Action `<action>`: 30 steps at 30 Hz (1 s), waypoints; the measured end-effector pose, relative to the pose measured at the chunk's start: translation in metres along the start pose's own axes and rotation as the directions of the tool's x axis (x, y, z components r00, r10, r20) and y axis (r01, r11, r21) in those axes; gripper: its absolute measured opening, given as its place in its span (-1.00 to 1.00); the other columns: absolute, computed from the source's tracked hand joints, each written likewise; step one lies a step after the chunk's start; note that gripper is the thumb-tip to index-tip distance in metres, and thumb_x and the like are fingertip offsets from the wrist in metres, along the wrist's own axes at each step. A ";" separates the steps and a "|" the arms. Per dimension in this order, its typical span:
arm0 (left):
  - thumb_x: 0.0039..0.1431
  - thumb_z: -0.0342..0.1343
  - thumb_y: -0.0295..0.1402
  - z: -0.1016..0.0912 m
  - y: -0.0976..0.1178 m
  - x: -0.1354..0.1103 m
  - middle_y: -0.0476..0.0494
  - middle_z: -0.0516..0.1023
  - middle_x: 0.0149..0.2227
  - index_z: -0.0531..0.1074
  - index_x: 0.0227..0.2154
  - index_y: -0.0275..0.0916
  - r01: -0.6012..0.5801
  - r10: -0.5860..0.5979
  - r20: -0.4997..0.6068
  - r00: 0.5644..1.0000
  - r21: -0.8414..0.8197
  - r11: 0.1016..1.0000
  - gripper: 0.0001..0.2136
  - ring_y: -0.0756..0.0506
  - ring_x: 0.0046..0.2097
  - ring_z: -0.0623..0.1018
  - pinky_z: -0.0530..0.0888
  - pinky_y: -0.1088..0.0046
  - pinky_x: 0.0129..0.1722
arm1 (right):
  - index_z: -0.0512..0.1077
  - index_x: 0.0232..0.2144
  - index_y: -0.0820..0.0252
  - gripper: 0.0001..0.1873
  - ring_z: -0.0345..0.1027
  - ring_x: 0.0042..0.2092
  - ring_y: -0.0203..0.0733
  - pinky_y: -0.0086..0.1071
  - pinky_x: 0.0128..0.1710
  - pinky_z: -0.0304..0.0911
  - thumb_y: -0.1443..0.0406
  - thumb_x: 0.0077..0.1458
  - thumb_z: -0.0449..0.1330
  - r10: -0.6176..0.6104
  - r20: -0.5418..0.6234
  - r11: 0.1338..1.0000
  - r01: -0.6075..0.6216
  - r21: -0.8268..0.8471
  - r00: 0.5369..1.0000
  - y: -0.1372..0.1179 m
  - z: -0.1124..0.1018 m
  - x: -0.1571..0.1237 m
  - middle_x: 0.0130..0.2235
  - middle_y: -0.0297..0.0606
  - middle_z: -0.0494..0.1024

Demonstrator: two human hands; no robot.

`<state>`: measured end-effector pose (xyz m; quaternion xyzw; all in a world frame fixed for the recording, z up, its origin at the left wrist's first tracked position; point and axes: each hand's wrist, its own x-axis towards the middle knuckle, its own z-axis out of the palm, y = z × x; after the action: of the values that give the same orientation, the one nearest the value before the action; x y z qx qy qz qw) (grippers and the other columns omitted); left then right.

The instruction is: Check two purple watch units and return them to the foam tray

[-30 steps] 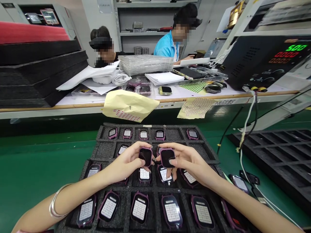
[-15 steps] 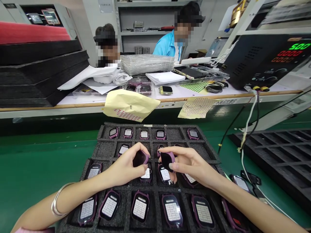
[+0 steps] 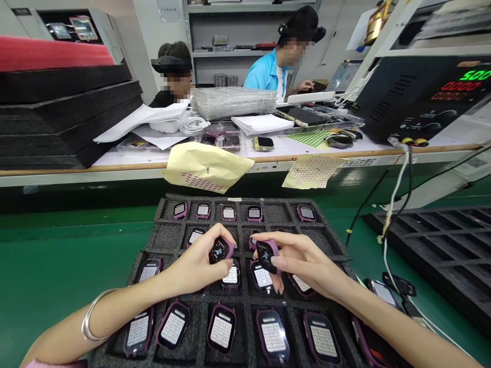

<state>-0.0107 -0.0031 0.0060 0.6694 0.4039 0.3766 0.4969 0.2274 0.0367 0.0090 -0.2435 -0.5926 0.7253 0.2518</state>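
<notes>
Between thumb and fingers, my left hand (image 3: 207, 255) grips a purple smartwatch body (image 3: 221, 251) whose small screen is lit with a bluish figure. A second purple smartwatch body (image 3: 267, 255), also lit, is pinched in my right hand (image 3: 299, 255). Both are held close together above a black foam tray (image 3: 164, 237). Its compartments hold several more strapless purple watches, such as one in the front row (image 3: 221, 327), most showing a white grid on the screen. My hands partly cover the watches in the middle rows.
Beyond the tray runs a bench with yellow sheets (image 3: 207, 166) hanging off its edge, papers, cables and clear plastic trays (image 3: 233, 101). Stacked black foam (image 3: 57, 117) stands left, a power supply (image 3: 418, 102) right. Another foam tray (image 3: 433, 255) lies at right. Two people sit behind the bench.
The screens of both held watches were dark and are now lit with an image. My hands have hardly moved. A hand of the person in blue now shows behind the bench.
</notes>
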 end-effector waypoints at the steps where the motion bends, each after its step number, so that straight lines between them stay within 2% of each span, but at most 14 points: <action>1: 0.06 0.02 -0.58 0.000 0.000 0.000 0.03 0.27 -0.32 0.24 -0.29 -0.20 0.001 -0.001 -0.004 1.000 -0.007 1.000 -0.81 -0.02 -0.26 0.29 0.24 0.47 -0.25 | 0.37 0.07 0.21 -0.55 0.44 -0.47 -0.25 -0.40 -0.46 0.38 0.21 0.15 0.26 -0.004 -0.002 1.000 0.004 0.002 1.000 0.000 0.000 0.000 -0.19 -0.11 0.50; 9: 0.01 -0.01 -0.63 0.000 0.004 -0.001 0.04 0.26 -0.35 0.23 -0.31 -0.20 -0.005 0.006 -0.014 1.000 0.047 0.999 -0.78 -0.02 -0.28 0.29 0.23 0.48 -0.25 | 0.38 0.04 0.24 -0.57 0.42 -0.49 -0.26 -0.40 -0.49 0.37 0.22 0.15 0.26 -0.003 -0.028 1.000 0.002 -0.009 1.000 0.001 -0.001 0.000 -0.22 -0.12 0.49; 13: 0.05 0.01 -0.60 0.000 0.003 -0.001 0.03 0.27 -0.31 0.23 -0.27 -0.20 -0.008 0.008 -0.021 1.000 0.019 1.000 -0.78 -0.02 -0.26 0.29 0.24 0.47 -0.23 | 0.38 0.05 0.25 -0.54 0.41 -0.49 -0.25 -0.40 -0.50 0.36 0.21 0.13 0.28 -0.013 -0.043 1.000 0.014 0.008 0.999 0.000 0.000 0.000 -0.20 -0.09 0.50; 19: 0.01 -0.01 -0.64 -0.001 0.004 -0.002 0.04 0.27 -0.33 0.23 -0.31 -0.20 -0.018 0.020 -0.024 1.000 0.075 0.997 -0.78 -0.02 -0.26 0.29 0.23 0.48 -0.21 | 0.42 -0.01 0.28 -0.56 0.39 -0.53 -0.27 -0.43 -0.55 0.33 0.22 0.08 0.30 0.005 -0.107 1.000 -0.003 0.017 0.994 -0.004 0.005 0.001 -0.22 -0.09 0.51; 23: 0.03 0.01 -0.61 -0.001 0.004 -0.001 0.03 0.28 -0.32 0.24 -0.28 -0.20 -0.027 0.028 -0.029 0.999 0.039 0.999 -0.78 -0.01 -0.26 0.30 0.25 0.48 -0.22 | 0.43 -0.01 0.25 -0.56 0.39 -0.53 -0.26 -0.42 -0.54 0.32 0.21 0.07 0.31 -0.006 -0.134 1.000 0.008 0.017 0.991 -0.006 0.006 0.002 -0.23 -0.11 0.51; 25: 0.03 0.01 -0.61 -0.001 0.004 0.001 0.03 0.28 -0.32 0.24 -0.28 -0.21 -0.044 0.046 -0.045 0.998 0.030 0.999 -0.78 -0.01 -0.27 0.30 0.26 0.48 -0.22 | 0.42 0.00 0.25 -0.54 0.39 -0.53 -0.23 -0.40 -0.54 0.32 0.20 0.07 0.31 0.005 -0.119 1.000 -0.005 0.007 0.993 -0.006 0.005 0.001 -0.29 -0.13 0.52; 27: 0.00 0.01 -0.62 -0.002 0.004 0.002 0.02 0.30 -0.33 0.25 -0.31 -0.21 -0.060 0.061 -0.055 0.997 0.024 0.998 -0.78 -0.02 -0.27 0.31 0.27 0.47 -0.23 | 0.41 0.01 0.27 -0.52 0.39 -0.54 -0.19 -0.37 -0.53 0.31 0.17 0.07 0.30 0.031 -0.124 0.999 -0.035 -0.029 0.992 -0.004 0.002 -0.004 -0.40 -0.16 0.52; 30: -0.03 0.07 -0.61 -0.005 0.004 0.004 0.01 0.32 -0.35 0.25 -0.31 -0.22 -0.092 0.091 -0.061 0.994 -0.013 0.996 -0.77 -0.01 -0.30 0.33 0.29 0.49 -0.28 | 0.38 0.06 0.25 -0.45 0.37 -0.54 -0.13 -0.32 -0.54 0.31 0.08 0.09 0.24 0.025 -0.243 0.979 -0.073 -0.190 0.970 0.003 -0.006 -0.010 -0.48 -0.18 0.51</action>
<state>-0.0127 0.0020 0.0116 0.6716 0.3846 0.4223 0.4719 0.2385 0.0336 0.0053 -0.3678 -0.6208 0.6341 0.2780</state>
